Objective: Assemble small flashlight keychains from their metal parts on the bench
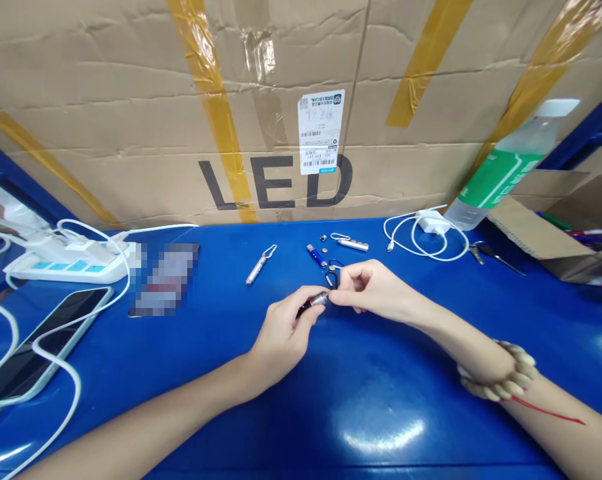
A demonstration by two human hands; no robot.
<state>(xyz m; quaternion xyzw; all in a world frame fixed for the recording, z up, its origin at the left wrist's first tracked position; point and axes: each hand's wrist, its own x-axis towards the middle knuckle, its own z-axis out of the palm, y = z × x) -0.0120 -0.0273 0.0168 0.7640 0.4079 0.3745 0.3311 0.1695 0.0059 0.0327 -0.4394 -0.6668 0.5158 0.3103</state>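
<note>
My left hand (282,333) is closed around a small black flashlight (319,299) with a silver and red band, tilted up to the right. At its upper right end, the fingers of my right hand (375,292) are pinched together and touch it; the exact grip is partly hidden. A black clip loop (331,279) shows just above that end. Beyond my hands lie a blue mini flashlight (315,255), a silver one (353,245) with a clip, and several small round metal parts (325,251). Another silver mini flashlight (254,272) with a carabiner lies to the left.
On the left are a white power strip (75,265) with cables, a phone (45,343) and a blurred-out flat object (165,280). A large cardboard box (145,133) stands behind. At right are a charger (433,221), bottle (501,177), keys (475,252) and open carton (535,230).
</note>
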